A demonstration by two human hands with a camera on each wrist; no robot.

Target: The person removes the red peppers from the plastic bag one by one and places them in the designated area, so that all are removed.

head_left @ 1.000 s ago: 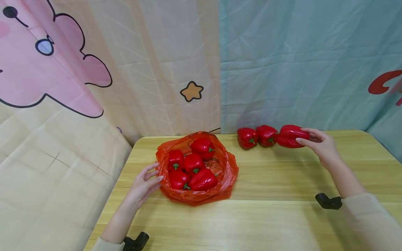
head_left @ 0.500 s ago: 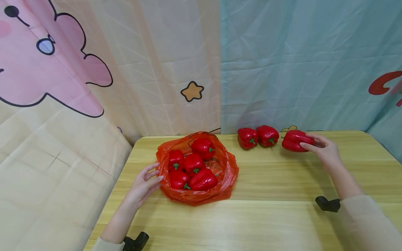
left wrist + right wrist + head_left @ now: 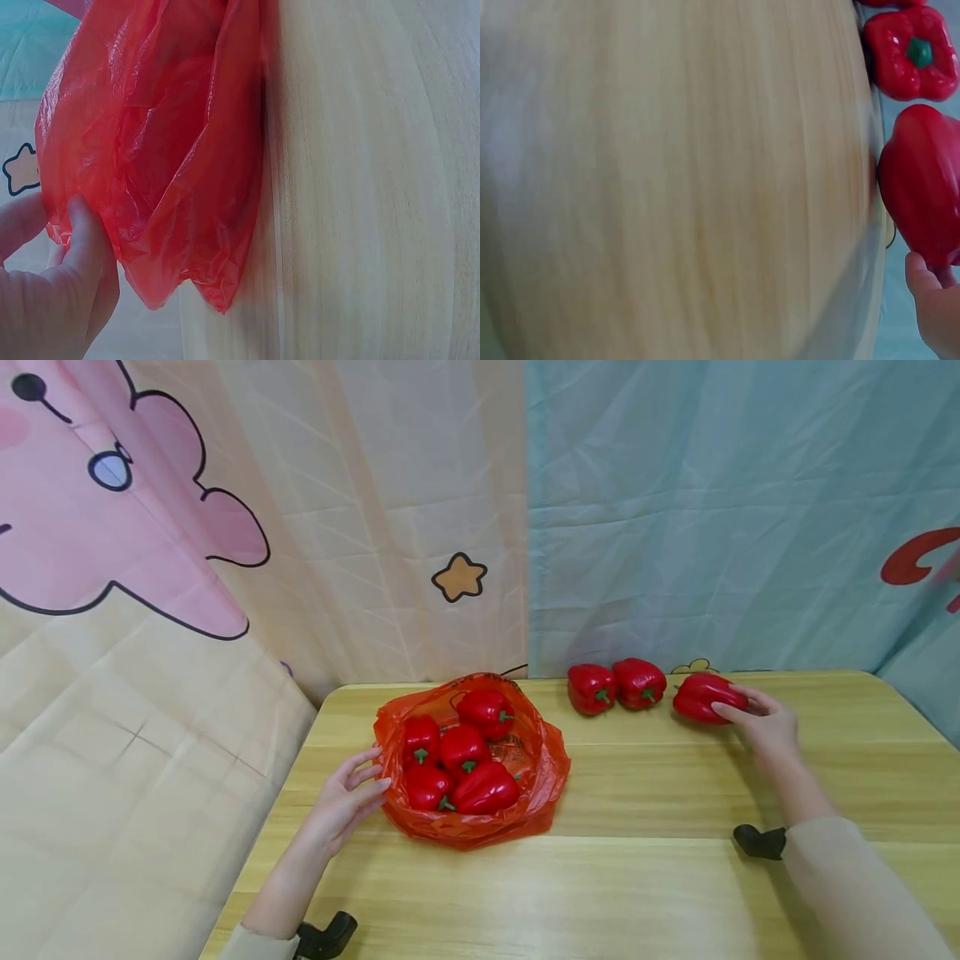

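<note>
On the wooden table (image 3: 637, 877), right hand (image 3: 765, 722) grips a red pepper (image 3: 701, 697); left hand (image 3: 341, 802) pinches the bag (image 3: 540, 777).

I see a pale wooden table (image 3: 615, 877) filling the lower frame. Behind it hangs a cartoon-printed cloth backdrop (image 3: 337, 527), cream and pink at upper left, teal at upper right, evenly lit.
</note>
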